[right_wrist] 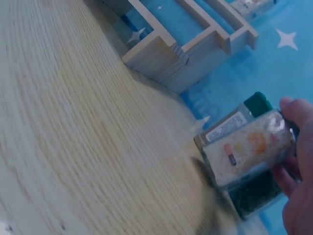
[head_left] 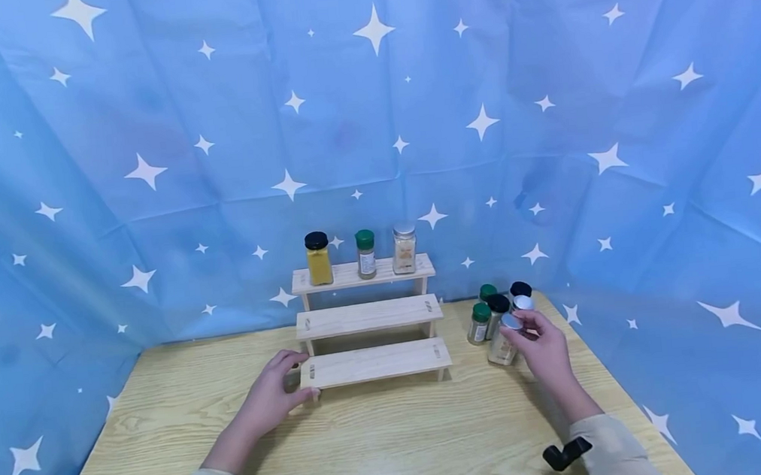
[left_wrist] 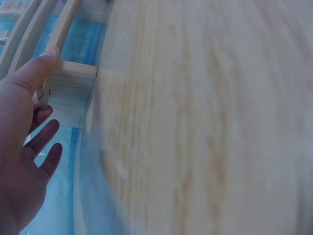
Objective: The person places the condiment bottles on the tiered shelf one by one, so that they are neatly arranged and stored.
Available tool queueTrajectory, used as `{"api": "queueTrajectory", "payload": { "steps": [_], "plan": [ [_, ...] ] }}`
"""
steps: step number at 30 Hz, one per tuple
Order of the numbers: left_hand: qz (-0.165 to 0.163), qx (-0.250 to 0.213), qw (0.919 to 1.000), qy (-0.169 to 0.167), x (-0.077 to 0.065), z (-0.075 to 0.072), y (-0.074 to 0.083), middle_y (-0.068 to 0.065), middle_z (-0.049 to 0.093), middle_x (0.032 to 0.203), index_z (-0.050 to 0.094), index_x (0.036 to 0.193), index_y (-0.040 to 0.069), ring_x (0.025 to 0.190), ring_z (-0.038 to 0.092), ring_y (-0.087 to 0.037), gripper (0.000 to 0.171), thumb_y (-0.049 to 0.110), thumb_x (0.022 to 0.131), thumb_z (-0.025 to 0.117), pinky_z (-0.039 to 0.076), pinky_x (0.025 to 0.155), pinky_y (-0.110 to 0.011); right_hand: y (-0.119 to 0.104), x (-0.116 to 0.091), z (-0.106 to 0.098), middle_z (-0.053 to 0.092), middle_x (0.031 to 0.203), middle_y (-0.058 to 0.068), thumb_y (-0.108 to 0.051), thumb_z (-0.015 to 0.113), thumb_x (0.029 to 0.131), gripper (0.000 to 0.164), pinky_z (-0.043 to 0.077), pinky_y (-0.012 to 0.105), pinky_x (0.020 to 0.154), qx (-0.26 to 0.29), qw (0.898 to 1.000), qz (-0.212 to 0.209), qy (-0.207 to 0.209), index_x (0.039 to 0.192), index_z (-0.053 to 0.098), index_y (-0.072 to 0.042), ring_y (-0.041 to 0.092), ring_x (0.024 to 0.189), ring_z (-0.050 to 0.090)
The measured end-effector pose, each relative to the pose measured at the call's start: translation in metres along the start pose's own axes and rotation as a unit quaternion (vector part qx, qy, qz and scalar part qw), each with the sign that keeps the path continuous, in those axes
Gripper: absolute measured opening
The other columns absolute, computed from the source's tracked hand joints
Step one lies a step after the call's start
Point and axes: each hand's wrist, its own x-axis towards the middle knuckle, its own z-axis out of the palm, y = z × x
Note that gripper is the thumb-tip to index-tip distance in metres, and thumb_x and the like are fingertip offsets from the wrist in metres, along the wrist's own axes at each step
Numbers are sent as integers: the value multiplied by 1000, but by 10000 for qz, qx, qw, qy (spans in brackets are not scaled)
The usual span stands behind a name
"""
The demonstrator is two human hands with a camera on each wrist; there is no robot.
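Note:
A three-tier wooden spice rack (head_left: 374, 364) stands on the table. My left hand (head_left: 276, 386) grips the left end of its lowest step, thumb at the front edge and a finger behind; the other fingers are spread loosely in the left wrist view. On the right, my right hand (head_left: 545, 345) pinches a clear spice jar (right_wrist: 249, 149) of pale contents by its silver-lidded top. That jar leans slightly, close in front of several others. Beside it are a green-capped jar (head_left: 479, 325) and a black-capped jar (head_left: 495, 310).
On the top step stand a yellow jar with a black cap (head_left: 318, 262), a green-capped jar (head_left: 365, 256) and a silver-lidded jar (head_left: 404, 250). Behind the right-hand cluster is another black-capped jar (head_left: 520, 289). A blue starry curtain (head_left: 345, 142) surrounds the wooden table (head_left: 399, 447).

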Motion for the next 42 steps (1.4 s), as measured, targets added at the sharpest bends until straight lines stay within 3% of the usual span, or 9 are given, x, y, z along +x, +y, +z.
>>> {"api": "queueTrajectory", "payload": {
  "steps": [8,13,21,28,35,42],
  "plan": [
    [-8,16,10000,5,0,1,0,-10,61,151,62,154,9,141,58,-39,73,36,94,92,50,117,-62,-16,-1,5,71,125,9,-35,88,99,48,59,15,85,92,9992,-218,322,135,72,-7,8,108,67],
    [-35,0,10000,2,1,1,-1,-9,60,151,62,154,10,142,58,-39,73,36,94,92,50,118,-61,-34,-2,12,72,123,12,-28,88,99,42,60,15,81,210,9985,-353,365,131,74,-4,8,103,68],
    [-36,6,10000,38,2,-1,1,-9,61,150,63,154,10,141,59,-38,73,36,93,93,49,119,-61,-64,-3,28,69,118,8,-30,87,100,41,59,17,75,211,9984,-473,242,130,74,-6,14,102,65],
    [-18,-19,10000,77,1,-1,1,-9,62,149,63,153,9,141,59,-38,71,31,93,93,50,119,-60,-83,3,52,71,120,19,-22,87,100,41,59,17,81,637,9952,-745,58,130,72,1,14,100,67],
    [-95,-27,9999,39,-2,1,1,-9,61,151,62,154,9,142,58,-39,72,32,93,93,49,119,-61,-96,7,73,73,117,13,-27,89,98,41,61,21,81,589,9948,-778,-278,129,74,-5,18,102,68],
    [-98,-6,9999,39,0,1,1,-8,61,150,62,154,9,141,58,-38,71,32,94,92,51,117,-60,-109,14,95,72,120,22,-23,90,97,42,62,21,77,782,9906,-1031,-442,128,74,-1,23,100,69]
  ]
}}
